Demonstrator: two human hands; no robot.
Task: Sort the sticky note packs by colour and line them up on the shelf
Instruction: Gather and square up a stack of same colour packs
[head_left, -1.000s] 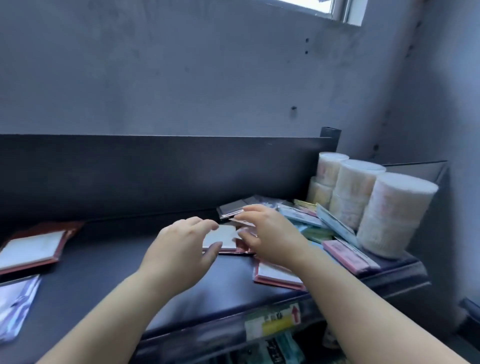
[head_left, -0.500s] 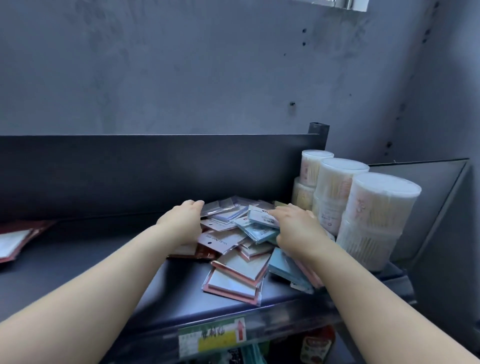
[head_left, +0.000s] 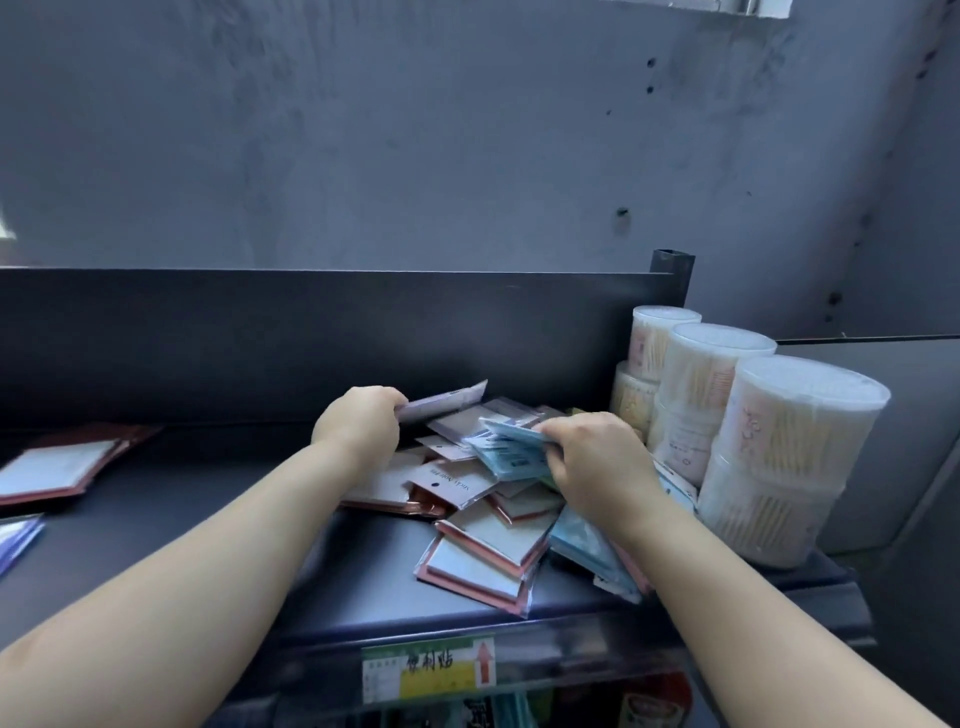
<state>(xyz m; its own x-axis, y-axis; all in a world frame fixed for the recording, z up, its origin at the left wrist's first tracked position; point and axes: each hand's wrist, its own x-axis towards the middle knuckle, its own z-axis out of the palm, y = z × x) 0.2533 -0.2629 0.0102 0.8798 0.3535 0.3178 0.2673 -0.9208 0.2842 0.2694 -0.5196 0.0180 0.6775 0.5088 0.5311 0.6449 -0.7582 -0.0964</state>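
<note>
Nearest, at six o'clock in the view, a yellow price label (head_left: 428, 670) hangs on the front lip of the shelf (head_left: 208, 545). Just behind it two pink packs (head_left: 483, 566) lie overlapped at the front of the jumbled pile (head_left: 462, 483) of sticky note packs, which fills the shelf's right half.

Over the pile, the right hand (head_left: 597, 462) has its fingers curled round a blue pack (head_left: 511, 454), which juts from the grip toward nine o'clock, its long axis nearly level. At ten o'clock from it, the left hand (head_left: 358, 426) pinches a pale pack (head_left: 447, 402) that points toward two o'clock, lifted clear of the heap.

The coming move likely turns on where each colour goes. A set-aside pink stack (head_left: 62, 462) lies well apart at nine o'clock, with a purple pack (head_left: 15, 535) at the frame's edge; the left hand is the nearer one to that side. I see no blue group started there.

At three o'clock, just beside the pile, stand clear swab tubs (head_left: 779, 457). Farthest is the dark back panel (head_left: 311, 332).
</note>
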